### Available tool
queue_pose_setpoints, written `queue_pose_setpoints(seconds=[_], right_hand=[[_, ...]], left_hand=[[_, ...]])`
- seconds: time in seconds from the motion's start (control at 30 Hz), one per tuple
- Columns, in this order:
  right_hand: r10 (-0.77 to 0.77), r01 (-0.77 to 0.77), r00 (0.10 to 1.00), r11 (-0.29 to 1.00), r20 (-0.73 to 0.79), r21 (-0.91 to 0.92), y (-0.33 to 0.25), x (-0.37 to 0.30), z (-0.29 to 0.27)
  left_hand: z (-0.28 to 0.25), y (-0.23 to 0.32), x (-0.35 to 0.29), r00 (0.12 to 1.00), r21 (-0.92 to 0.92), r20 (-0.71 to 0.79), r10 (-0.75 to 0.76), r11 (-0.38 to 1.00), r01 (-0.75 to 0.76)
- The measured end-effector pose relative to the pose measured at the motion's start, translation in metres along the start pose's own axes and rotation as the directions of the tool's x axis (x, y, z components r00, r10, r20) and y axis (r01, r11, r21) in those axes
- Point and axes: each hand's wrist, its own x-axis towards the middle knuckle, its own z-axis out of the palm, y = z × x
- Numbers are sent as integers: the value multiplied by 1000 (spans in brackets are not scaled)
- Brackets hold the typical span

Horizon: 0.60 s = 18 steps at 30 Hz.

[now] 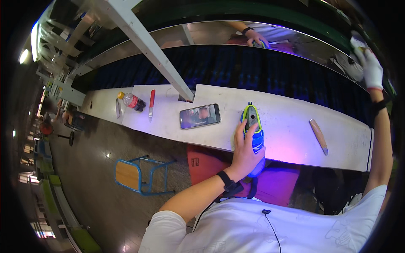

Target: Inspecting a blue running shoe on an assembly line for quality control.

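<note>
A blue sports shoe (258, 141) with a lime-green collar lies across the near edge of the white bench. Its heel faces away from me and its toe sticks out over the edge. My left hand (247, 147) grips the shoe from the left, with fingers at the collar opening and the thumb across the laces. At the far right, my right hand (373, 71), in a white glove, reaches over the shiny rail. Its fingers are bent round something pale with a yellowish patch, which is too small and dim to make out.
On the white bench (287, 109) lie a phone (200, 116), a red-handled knife (151, 105), a cola bottle (131, 101) and a wooden-handled tool (318, 136). A metal post (147, 46) rises through the bench. Beyond runs a dark roller conveyor (228, 67). A stool (128, 175) stands left.
</note>
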Motion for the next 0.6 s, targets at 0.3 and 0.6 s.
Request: queue_pose_setpoints(seconds=[0.3, 0.6], right_hand=[[-182, 396, 918, 419, -352, 817, -79, -236, -172], [120, -379, 924, 177, 362, 908, -137, -313, -114]], left_hand=[[-61, -30, -32, 551, 239, 598, 583, 526, -816], [-77, 62, 61, 826, -27, 57, 561, 828, -560]])
